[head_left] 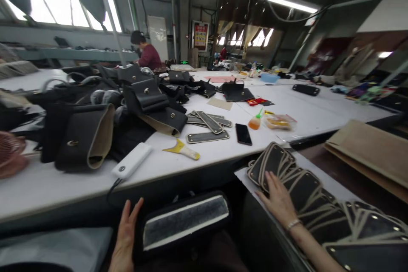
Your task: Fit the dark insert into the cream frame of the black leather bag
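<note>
My left hand (125,236) is open, its fingers stretched upward, at the left end of a black bag (223,214). The bag lies near my lap, a long grey strip with pale glue-like borders (188,221) facing up. To the right, my right hand (280,199) rests with extended fingers on a fanned pile of dark bag base panels (306,182). These panels have beige edging and brass-coloured studs. Its thumb stands apart from the other fingers, and no panel is lifted.
On the white table (219,157) lie several similar panels (208,136), a phone (244,134), a yellow-bladed scraper (183,149), a white device with a cord (132,161) and a glue bottle (255,121). Black bags (84,136) crowd the left. A person (148,55) sits farther back.
</note>
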A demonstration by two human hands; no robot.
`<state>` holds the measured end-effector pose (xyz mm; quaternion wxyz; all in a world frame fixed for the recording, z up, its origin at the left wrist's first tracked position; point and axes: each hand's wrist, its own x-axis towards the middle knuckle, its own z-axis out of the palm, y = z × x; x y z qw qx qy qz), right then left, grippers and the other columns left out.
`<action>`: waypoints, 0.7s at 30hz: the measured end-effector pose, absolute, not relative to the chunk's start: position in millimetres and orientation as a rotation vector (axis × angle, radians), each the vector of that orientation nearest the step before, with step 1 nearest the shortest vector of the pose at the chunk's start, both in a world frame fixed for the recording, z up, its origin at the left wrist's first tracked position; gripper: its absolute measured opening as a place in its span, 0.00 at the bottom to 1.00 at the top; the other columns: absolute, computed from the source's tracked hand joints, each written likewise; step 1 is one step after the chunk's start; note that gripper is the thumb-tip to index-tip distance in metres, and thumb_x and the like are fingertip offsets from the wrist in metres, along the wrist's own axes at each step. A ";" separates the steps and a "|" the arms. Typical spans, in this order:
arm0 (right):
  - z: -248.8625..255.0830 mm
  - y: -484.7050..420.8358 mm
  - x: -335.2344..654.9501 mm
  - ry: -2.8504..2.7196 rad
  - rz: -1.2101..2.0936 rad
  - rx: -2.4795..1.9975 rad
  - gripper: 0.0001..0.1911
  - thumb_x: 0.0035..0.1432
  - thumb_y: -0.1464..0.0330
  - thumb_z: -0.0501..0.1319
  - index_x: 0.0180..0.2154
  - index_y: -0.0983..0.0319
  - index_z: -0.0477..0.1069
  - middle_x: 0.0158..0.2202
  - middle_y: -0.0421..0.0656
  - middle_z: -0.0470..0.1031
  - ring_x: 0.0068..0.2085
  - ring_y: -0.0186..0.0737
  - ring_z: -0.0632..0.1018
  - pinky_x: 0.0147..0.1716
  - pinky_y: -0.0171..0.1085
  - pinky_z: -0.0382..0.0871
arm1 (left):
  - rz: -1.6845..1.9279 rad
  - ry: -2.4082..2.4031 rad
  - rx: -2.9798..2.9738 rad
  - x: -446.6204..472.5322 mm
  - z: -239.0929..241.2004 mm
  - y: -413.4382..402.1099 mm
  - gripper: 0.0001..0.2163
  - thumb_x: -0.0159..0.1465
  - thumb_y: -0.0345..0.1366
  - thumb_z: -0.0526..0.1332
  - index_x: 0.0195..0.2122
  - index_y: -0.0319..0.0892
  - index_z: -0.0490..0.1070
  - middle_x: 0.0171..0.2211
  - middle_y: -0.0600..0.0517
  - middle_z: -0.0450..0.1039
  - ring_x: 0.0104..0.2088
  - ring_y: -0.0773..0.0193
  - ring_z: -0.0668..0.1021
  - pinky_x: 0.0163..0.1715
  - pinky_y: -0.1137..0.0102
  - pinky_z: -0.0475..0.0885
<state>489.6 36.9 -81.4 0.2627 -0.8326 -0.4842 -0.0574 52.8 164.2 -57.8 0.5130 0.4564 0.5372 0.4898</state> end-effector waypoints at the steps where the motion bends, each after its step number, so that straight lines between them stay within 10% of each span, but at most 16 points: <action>1: -89.2 33.0 506.2 -1.306 -0.141 -2.274 0.38 0.52 0.51 0.55 0.58 0.70 0.61 0.61 0.64 0.62 0.63 0.67 0.61 0.61 0.63 0.53 | 1.170 1.302 1.025 52.3 -54.5 160.7 0.39 0.65 0.61 0.44 0.70 0.39 0.41 0.66 0.42 0.58 0.68 0.54 0.56 0.67 0.60 0.48; 7: -114.0 18.6 543.7 -1.395 -0.051 -2.360 0.33 0.53 0.55 0.51 0.51 0.75 0.68 0.57 0.68 0.66 0.59 0.66 0.68 0.58 0.59 0.61 | 1.013 1.319 0.932 53.9 -34.7 137.5 0.28 0.63 0.60 0.53 0.56 0.46 0.70 0.61 0.50 0.68 0.64 0.50 0.63 0.67 0.55 0.48; 14: -97.1 16.7 550.8 -1.413 0.074 -2.400 0.30 0.56 0.56 0.48 0.49 0.68 0.73 0.54 0.56 0.73 0.57 0.54 0.72 0.58 0.49 0.65 | 1.068 1.248 0.650 63.9 -21.5 139.9 0.25 0.57 0.57 0.63 0.49 0.46 0.76 0.57 0.49 0.72 0.61 0.45 0.68 0.64 0.53 0.55; 21: -36.5 17.2 562.4 -1.094 -0.057 -2.529 0.27 0.62 0.53 0.45 0.46 0.60 0.75 0.38 0.53 0.81 0.41 0.57 0.80 0.37 0.46 0.73 | 1.084 1.242 0.475 61.3 -29.8 135.9 0.23 0.55 0.56 0.66 0.48 0.50 0.75 0.57 0.53 0.72 0.61 0.46 0.68 0.64 0.53 0.55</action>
